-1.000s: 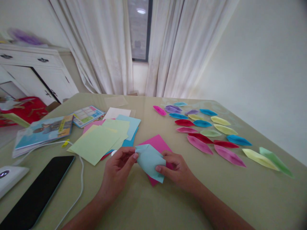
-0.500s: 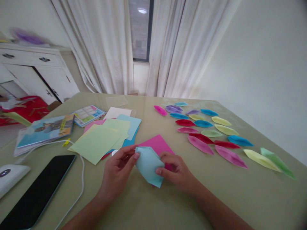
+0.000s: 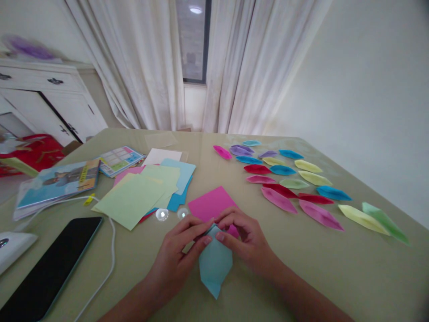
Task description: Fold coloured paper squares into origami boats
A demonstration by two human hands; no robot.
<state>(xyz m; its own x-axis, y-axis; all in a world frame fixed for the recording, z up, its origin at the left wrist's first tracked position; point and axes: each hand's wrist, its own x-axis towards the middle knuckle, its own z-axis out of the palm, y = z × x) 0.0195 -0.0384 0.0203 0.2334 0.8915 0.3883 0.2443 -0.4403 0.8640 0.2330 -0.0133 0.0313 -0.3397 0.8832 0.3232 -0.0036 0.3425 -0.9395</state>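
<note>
Between my hands is a light blue sheet of paper (image 3: 216,264), partly folded, its pointed lower end toward me. My left hand (image 3: 182,248) pinches its top edge from the left, thumb on the near face. From the right, my right hand (image 3: 244,235) pinches the same top edge, its thumb close to the left one. Some fingertips are hidden behind the paper. Just beyond my hands a magenta square of paper (image 3: 211,201) lies flat on the table, partly covered by my right hand.
Several folded paper boats or petals (image 3: 281,170) lie in rows at the right. To the left are loose coloured sheets (image 3: 134,197), booklets (image 3: 60,179), a black phone (image 3: 53,268) and a white cable (image 3: 112,255). Two clear round discs (image 3: 162,214) lie near the sheets.
The light blue paper has turned more upright and come nearer to me. Both hands have moved together onto its top edge. The clear discs now show fully.
</note>
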